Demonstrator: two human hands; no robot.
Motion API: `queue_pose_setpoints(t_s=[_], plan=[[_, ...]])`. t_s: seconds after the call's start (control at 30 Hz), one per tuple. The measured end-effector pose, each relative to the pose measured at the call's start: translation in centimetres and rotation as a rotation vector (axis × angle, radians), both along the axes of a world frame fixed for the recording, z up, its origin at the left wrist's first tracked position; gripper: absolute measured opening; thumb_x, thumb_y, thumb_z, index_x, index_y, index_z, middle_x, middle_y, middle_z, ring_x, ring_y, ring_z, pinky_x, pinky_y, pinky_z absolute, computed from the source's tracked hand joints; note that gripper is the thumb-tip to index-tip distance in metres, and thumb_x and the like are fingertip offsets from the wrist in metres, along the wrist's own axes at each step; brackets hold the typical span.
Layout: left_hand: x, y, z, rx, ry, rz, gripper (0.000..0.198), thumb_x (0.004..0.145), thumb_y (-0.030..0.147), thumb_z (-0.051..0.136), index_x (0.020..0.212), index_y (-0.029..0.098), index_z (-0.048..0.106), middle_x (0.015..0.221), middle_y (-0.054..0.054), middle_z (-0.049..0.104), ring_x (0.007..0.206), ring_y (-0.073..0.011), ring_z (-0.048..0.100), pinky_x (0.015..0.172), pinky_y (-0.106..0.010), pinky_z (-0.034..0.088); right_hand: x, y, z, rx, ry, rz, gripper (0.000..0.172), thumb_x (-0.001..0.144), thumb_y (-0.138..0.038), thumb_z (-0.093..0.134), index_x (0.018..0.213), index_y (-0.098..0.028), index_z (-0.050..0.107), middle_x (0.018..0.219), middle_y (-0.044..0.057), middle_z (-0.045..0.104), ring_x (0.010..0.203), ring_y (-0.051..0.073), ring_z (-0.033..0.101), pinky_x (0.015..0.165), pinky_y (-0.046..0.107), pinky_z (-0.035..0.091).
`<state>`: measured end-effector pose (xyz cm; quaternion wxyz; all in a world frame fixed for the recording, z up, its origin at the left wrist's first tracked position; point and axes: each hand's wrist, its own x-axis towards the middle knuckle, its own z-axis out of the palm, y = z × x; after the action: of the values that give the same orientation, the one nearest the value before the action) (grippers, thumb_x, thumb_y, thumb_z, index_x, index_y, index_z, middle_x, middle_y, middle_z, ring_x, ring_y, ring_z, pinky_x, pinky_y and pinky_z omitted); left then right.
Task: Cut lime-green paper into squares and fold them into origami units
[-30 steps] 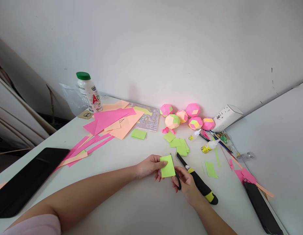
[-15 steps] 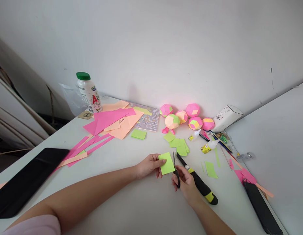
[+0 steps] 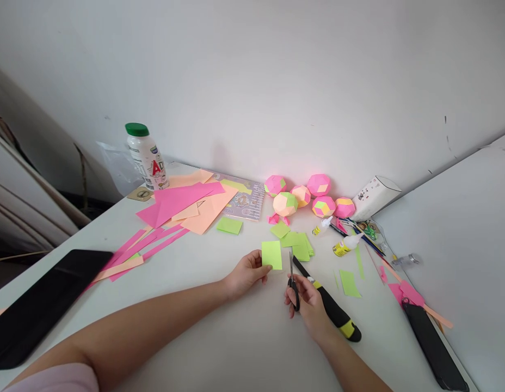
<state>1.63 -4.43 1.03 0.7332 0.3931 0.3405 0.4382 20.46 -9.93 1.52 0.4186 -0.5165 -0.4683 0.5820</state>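
Left hand pinching green paper square; right hand gripping black-handled scissors; green-capped bottle reads red "AD", rest illegible.

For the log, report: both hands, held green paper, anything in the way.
Left hand pinching green paper. Right hand holding scissors, apart from paper. Black-and-yellow tool beside right hand.

Lime-green paper square, just left of black-handled scissors, blades pointing forward
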Motion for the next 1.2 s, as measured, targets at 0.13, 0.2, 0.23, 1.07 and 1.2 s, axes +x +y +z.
queue_pose_setpoints(t_s=[0.13, 0.2, 0.23, 1.07, 1.2], plan=[[0.0, 0.0, -0.1, 0.002, -0.007, 0.035, 0.038, 0.063, 0.039, 0.074, 0.082, 0.016, 0.049, 0.078, 0.002, 0.059, 0.047, -0.0051, 0.048, 0.052, -0.023, 0.038, 0.0, 0.0, -0.1, -0.011, 0.001, -0.002, 0.043, 0.075, -0.041, 0.07, 0.111, -0.02, 0.055, 0.072, 0.001, 0.055, 0.064, 0.015, 0.053, 0.041, 0.021, 0.044], [0.1, -0.1, 0.0, -0.002, -0.007, 0.051, 0.038, 0.063, 0.038, 0.074, 0.082, 0.017, 0.05, 0.077, 0.002, 0.059, 0.047, -0.0052, 0.047, 0.052, -0.024, 0.038, 0.0, 0.0, 0.0, -0.013, -0.001, -0.003, 0.044, 0.075, -0.041, 0.07, 0.111, -0.02, 0.055, 0.072, 0.001, 0.055, 0.065, 0.015, 0.054, 0.041, 0.021, 0.044], [0.1, -0.2, 0.1, -0.005, 0.0, 0.058, 0.037, 0.063, 0.038, 0.074, 0.082, 0.017, 0.05, 0.077, 0.003, 0.059, 0.047, -0.0052, 0.047, 0.051, -0.024, 0.038, 0.0, 0.0, 0.0, -0.013, -0.002, -0.002, 0.043, 0.076, -0.041, 0.07, 0.111, -0.021, 0.055, 0.073, 0.001, 0.056, 0.065, 0.014, 0.053, 0.041, 0.02, 0.044], [0.1, -0.3, -0.9, 0.095, 0.299, 0.183, 0.018, 0.074, 0.033, 0.057, 0.083, 0.017, 0.053, 0.059, 0.006, 0.054, 0.048, -0.0094, 0.05, 0.053, -0.023, 0.036, 0.3, -0.9, -0.9, 0.632, -0.505, 0.398, 0.039, 0.073, -0.018, 0.061, 0.111, -0.02, 0.055, 0.08, 0.003, 0.062, 0.054, 0.011, 0.052, 0.047, 0.022, 0.044], [0.1, -0.2, -0.9, 0.079, 0.291, 0.163, 0.021, 0.073, 0.033, 0.059, 0.084, 0.017, 0.054, 0.061, 0.005, 0.055, 0.048, -0.0087, 0.051, 0.053, -0.023, 0.037, 0.1, -1.1, -0.4, 1.049, -0.711, 0.511, 0.041, 0.074, -0.008, 0.048, 0.113, -0.018, 0.054, 0.085, 0.008, 0.067, 0.071, 0.019, 0.059, 0.062, 0.031, 0.05]])
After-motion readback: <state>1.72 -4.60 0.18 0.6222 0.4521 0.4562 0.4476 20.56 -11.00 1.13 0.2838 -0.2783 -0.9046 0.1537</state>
